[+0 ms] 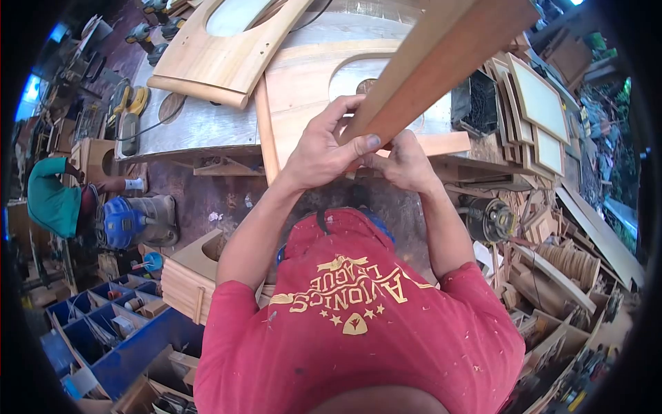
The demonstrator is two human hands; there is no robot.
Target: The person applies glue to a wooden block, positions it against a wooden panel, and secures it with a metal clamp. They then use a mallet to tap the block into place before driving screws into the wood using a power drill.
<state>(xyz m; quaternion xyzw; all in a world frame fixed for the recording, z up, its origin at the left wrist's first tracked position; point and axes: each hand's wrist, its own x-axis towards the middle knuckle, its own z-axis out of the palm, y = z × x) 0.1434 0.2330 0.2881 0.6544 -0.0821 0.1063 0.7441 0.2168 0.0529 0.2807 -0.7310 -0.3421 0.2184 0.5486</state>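
Observation:
A long wooden piece rises from my hands toward the top right, its near end at my fingers. My left hand grips this end from the left, thumb laid across its face. On the other side, my right hand has its fingers closed at the lower edge of the same end. Behind my hands, a flat wooden panel with a rounded cutout lies on the metal-topped table. A second cutout panel rests at the upper left, overlapping the first.
Power tools lie on the table's left end. A black crate and stacked framed panels stand right. A person in green bends beside a blue vacuum at left. Blue bins and wood stacks surround me.

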